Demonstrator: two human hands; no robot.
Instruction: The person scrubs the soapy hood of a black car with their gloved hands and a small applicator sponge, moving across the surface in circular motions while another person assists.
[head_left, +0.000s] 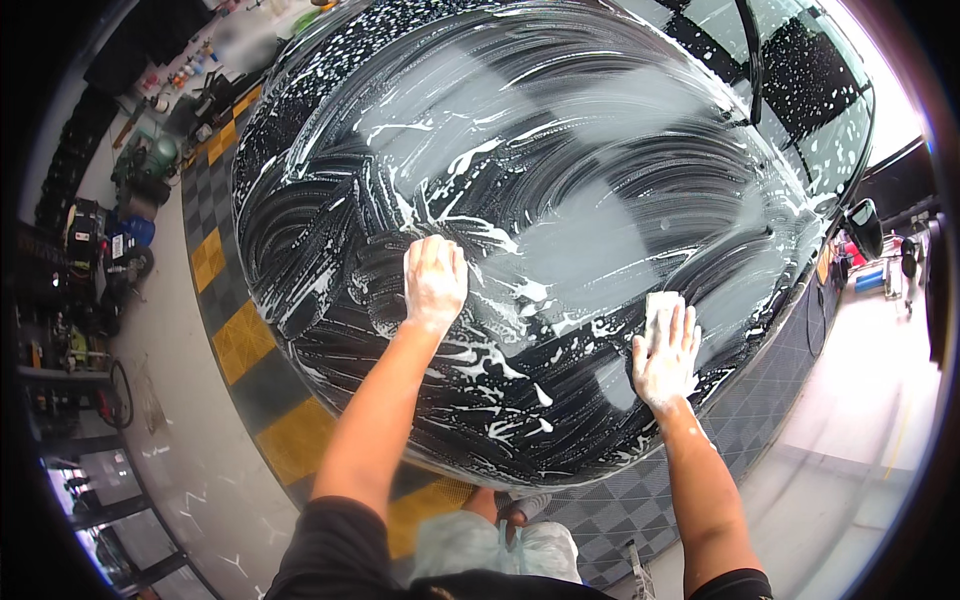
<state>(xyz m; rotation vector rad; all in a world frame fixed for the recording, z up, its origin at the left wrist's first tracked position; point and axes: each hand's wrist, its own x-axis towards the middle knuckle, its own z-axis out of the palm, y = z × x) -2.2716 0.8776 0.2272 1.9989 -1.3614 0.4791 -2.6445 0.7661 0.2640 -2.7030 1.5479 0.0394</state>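
Note:
Streaks of white foam cover the black hood of a car (570, 247) in front of me. My left hand (435, 281), coated in suds, rests on the hood left of centre with its fingers bent; whether anything lies beneath it cannot be seen. Farther right, my right hand (667, 360) lies flat with fingers forward, over a pale, foam-covered pad or block (661, 309) pressed to the paint. The pad's far end shows past the index finger, and the rest is hidden by the hand.
The windshield (802, 82) with a wiper arm (750, 60) is at the upper right, near a side mirror (864, 227). Gray and yellow floor tiles (244, 341) border the car. Tools and equipment, including a green machine (154, 156), stand along the left.

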